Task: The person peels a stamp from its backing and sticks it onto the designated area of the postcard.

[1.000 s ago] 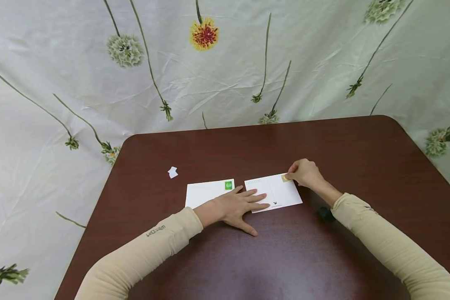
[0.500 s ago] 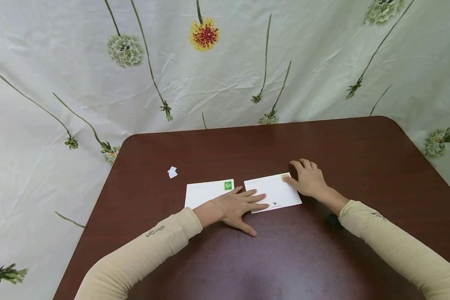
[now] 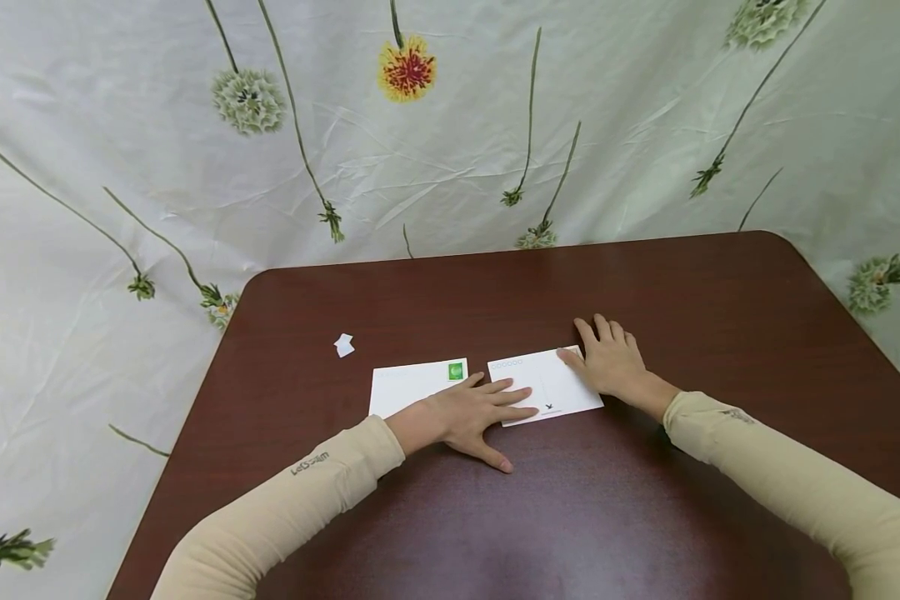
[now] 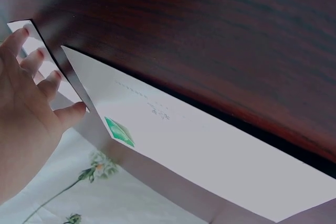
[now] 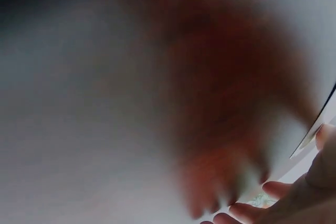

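Note:
My left hand point(image 3: 476, 414) lies with fingers spread, fingertips resting on the left part of a white postcard point(image 3: 543, 387). This postcard bears a row of small circles and a small dark bird-like print. My right hand point(image 3: 611, 358) is at its far right corner, the thumb pressing over a yellowish stamp point(image 3: 577, 351) that is mostly hidden, the other fingers reaching past the edge over the table. A second white postcard point(image 4: 210, 145) with a green stamp point(image 3: 456, 370) lies to the left, partly under my left hand and wrist in the head view. The right wrist view is largely blurred.
Small white paper scraps point(image 3: 344, 345) lie on the dark brown table point(image 3: 435, 308), left of the postcards. A white cloth point(image 3: 450, 125) printed with flowers hangs behind the table.
My right hand has gone from pinching at the stamped corner to spread fingers, with the thumb shifting left across the stamp. My left hand and both postcards have hardly moved.

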A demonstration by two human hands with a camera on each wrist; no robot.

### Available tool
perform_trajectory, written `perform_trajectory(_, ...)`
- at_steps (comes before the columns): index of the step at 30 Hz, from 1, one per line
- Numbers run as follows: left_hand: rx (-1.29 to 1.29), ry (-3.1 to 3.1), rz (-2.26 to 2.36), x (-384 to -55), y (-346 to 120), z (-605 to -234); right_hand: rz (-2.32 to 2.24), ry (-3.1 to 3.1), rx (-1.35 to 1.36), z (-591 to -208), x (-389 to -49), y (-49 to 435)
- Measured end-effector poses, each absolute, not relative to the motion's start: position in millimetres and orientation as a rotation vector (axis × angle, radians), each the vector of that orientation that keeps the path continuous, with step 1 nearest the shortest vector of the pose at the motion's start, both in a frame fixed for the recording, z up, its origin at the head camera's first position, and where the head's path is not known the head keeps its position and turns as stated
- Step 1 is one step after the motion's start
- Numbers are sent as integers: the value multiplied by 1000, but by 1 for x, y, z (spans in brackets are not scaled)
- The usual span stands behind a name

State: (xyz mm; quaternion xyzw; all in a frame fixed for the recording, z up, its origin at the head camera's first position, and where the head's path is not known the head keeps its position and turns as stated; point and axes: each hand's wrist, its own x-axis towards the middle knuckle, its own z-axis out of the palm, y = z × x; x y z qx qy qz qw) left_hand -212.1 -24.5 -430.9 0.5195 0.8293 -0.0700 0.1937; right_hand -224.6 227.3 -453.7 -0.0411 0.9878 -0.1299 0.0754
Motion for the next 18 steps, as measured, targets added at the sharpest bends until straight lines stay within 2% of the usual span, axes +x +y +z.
perform_trajectory(7,1454,2320,-193,-211,-24,-429,-348,2997,-122,-456,-230,232)
perform_trajectory(18,1432,2323,-173,-211,-25,-431,-256,3062,-269,-458,-227,240)
